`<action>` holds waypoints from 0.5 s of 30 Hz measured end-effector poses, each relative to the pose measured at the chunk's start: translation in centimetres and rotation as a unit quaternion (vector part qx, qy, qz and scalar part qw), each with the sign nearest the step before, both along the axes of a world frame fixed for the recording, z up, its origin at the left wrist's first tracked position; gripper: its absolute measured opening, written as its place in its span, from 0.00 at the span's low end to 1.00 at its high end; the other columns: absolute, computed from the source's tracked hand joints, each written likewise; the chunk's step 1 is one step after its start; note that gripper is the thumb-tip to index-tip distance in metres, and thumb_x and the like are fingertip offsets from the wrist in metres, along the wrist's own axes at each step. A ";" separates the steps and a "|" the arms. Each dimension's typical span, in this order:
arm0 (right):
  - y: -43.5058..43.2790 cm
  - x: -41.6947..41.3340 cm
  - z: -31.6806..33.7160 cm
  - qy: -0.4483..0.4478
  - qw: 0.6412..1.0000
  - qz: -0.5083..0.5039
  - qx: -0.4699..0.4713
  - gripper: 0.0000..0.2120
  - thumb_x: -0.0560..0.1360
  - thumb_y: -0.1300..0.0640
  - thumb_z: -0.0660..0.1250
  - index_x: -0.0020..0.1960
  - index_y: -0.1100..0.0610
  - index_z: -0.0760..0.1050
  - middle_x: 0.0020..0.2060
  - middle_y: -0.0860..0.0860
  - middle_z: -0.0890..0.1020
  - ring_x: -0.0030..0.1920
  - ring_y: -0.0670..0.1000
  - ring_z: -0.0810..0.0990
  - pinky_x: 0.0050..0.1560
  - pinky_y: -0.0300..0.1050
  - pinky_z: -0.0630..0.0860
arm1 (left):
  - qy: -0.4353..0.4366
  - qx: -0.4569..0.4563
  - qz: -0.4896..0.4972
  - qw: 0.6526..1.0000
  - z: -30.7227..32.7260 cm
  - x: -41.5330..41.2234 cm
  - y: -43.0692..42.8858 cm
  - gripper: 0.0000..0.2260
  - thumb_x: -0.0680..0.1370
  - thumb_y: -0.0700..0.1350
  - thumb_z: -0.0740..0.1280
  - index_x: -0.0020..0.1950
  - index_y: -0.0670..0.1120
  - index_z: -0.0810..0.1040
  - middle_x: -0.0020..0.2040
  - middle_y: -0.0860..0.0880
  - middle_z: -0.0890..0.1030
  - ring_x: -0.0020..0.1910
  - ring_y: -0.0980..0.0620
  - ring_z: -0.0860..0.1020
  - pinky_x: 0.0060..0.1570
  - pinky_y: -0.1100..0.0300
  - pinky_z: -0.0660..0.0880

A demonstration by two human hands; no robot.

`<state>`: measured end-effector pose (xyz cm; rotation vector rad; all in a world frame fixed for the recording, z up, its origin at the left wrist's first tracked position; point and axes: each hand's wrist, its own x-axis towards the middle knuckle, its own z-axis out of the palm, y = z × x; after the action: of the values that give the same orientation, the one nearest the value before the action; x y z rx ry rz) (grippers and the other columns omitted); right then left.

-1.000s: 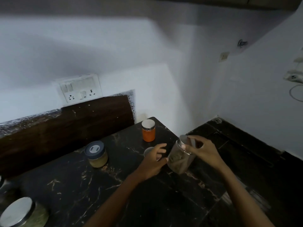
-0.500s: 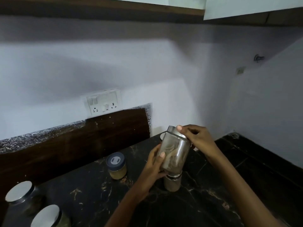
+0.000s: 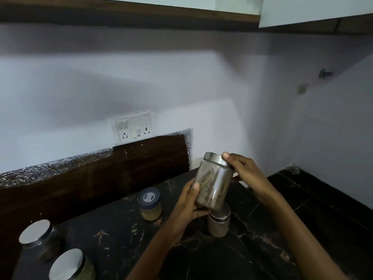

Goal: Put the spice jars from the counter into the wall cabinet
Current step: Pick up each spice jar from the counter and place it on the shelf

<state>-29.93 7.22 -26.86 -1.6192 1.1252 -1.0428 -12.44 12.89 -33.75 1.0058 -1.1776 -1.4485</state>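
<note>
Dim kitchen corner on my feed, reading L to R. Lower left of frame: a steel-lid jar point(image 3: 34, 232) and a 2nd steel-lid jar point(image 3: 66, 263) nearer the bottom edge. Both stand on the black counter point(image 3: 113, 239), glossy stone w/ pale veins. Behind them a dark wood board point(image 3: 90, 178) runs along the wall base, w/ a speckled strip showing over its left part. Just above the board, centre-left, there's a white switch plate point(image 3: 134, 126) on the pale wall point(image 3: 80, 87).

Across the top of frame is the wall cabinet point(image 3: 141, 15): dark wood underside, white front at upper right.

Centre: a blue-lid jar point(image 3: 149, 204) w/ yellowish contents stands upright on the counter, just left of my left hand point(image 3: 187, 203). That hand wraps the lower part of the clear jar point(image 3: 214, 182), thumb across the front, fingers curled under. The jar is off the counter, in the air below the cabinet, slightly tilted, w/ brownish sticks inside. My right hand point(image 3: 244, 170) grips its steel lid from the right, fingertips on the rim. Right under it a small jar point(image 3: 219, 221) w/ a steel lid sits on the counter, partly hidden.

Right of frame: the side wall point(image 3: 333, 128) meets the corner, w/ a small plate point(image 3: 302, 89) and a dark fixture point(image 3: 325, 74) high up. Below it is a darker black surface point(image 3: 323, 199)
</note>
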 end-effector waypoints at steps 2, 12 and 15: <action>-0.1 0.1 -0.2 -0.033 0.999 0.013 0.017 0.16 0.76 0.46 0.60 0.52 0.55 0.79 0.47 0.52 0.82 0.48 0.48 0.80 0.44 0.41 0.78 | 0.025 0.014 -0.011 1.000 0.1 0.1 -0.1 0.27 0.74 0.61 0.57 0.70 0.52 0.64 0.64 0.46 0.76 0.59 0.49 0.79 0.56 0.49 0.77; 0.2 1.1 -0.7 -0.198 0.979 0.015 0.047 0.15 0.68 0.56 0.71 0.55 0.58 0.79 0.49 0.53 0.82 0.50 0.53 0.80 0.45 0.46 0.78 | 0.143 0.106 0.001 0.984 -0.3 0.1 -0.3 0.35 0.70 0.67 0.58 0.71 0.48 0.64 0.63 0.39 0.76 0.57 0.42 0.80 0.47 0.52 0.79; 0.2 1.7 -0.5 -0.170 0.985 -0.022 0.019 0.13 0.70 0.56 0.71 0.54 0.56 0.79 0.51 0.53 0.81 0.49 0.50 0.81 0.43 0.41 0.80 | 0.171 0.070 0.008 0.983 0.1 -0.2 -0.1 0.31 0.72 0.60 0.63 0.71 0.52 0.59 0.63 0.38 0.75 0.55 0.37 0.80 0.48 0.49 0.80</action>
<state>-28.19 7.44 -27.31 -1.3274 0.9474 -1.2634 -12.69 12.77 -33.61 0.8146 -0.8270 -1.6320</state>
